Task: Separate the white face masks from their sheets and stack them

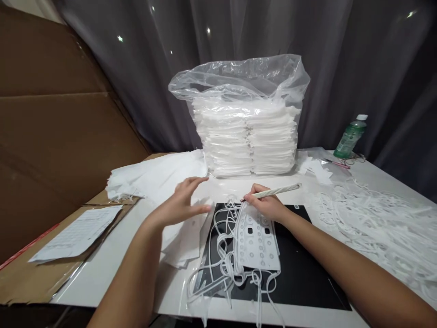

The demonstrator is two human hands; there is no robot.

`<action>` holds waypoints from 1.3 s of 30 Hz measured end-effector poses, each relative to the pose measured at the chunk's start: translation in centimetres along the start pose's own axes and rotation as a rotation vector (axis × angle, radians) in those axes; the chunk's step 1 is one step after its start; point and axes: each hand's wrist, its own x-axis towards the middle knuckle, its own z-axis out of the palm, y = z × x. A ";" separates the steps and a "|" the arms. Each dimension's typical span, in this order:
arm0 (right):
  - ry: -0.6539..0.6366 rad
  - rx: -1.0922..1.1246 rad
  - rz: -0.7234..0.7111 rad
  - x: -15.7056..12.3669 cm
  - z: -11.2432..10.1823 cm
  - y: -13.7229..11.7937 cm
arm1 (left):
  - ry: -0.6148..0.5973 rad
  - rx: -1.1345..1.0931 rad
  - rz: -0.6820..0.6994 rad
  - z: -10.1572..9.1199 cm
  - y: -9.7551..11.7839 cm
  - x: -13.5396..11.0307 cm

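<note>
My right hand (266, 205) is closed round a white stick-like tool (278, 191), its tip at the top edge of a white perforated sheet (255, 241) lying on a black mat (300, 269). Thin white cut-out strips (221, 264) tangle around that sheet and hang over the table's front edge. My left hand (180, 205) hovers with fingers spread over a flat pile of white sheets (180, 241) left of the mat, holding nothing.
A clear plastic bag (246, 118) packed with stacked white sheets stands behind the mat. More white sheets (157, 177) lie at left, a heap of white offcuts (382, 223) at right. A green bottle (351, 136) stands far right. Cardboard with a printed paper (78, 232) flanks the left.
</note>
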 end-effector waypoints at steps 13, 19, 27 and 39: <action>-0.115 0.404 0.024 0.7 -1.8 0.6 | -0.186 -0.989 -0.128 9.1 4.6 2.7; -0.070 0.377 0.078 0.7 -1.5 1.6 | -0.191 -1.130 -0.201 8.2 3.9 2.9; -0.027 0.307 0.034 0.6 -1.3 1.0 | -0.212 -1.170 -0.203 8.3 3.9 2.8; 0.014 0.118 -0.006 0.4 -1.2 1.0 | -0.197 -1.086 -0.122 8.7 3.7 2.8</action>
